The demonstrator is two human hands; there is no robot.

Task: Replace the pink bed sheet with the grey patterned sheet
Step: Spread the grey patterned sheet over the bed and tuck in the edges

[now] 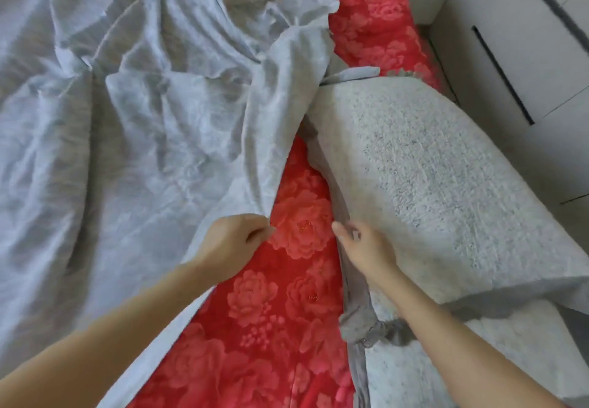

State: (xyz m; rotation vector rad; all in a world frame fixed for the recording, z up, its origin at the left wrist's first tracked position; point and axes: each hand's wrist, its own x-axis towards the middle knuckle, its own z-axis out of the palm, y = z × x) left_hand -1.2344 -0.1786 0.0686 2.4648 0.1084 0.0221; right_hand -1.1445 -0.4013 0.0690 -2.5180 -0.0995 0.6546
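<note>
My left hand (236,238): fingertips pinching the edge of the grey patterned sheet (127,120), which lies crumpled over the left side of the pink bed sheet (287,296). My right hand (366,248): fingers curled round the grey border of the fleecy blanket (430,184), on the pink bed sheet's right side. White cabinet (510,41): beyond its right edge.

Both bare forearms reach from the lower corners toward frame centre. The left grip (236,238), knuckles up, pinches the grey patterned sheet (127,120) between thumb and forefinger. The right grip (366,248), right of centre, curls its fingers on a grey fabric edge (355,286), thumb out.
</note>
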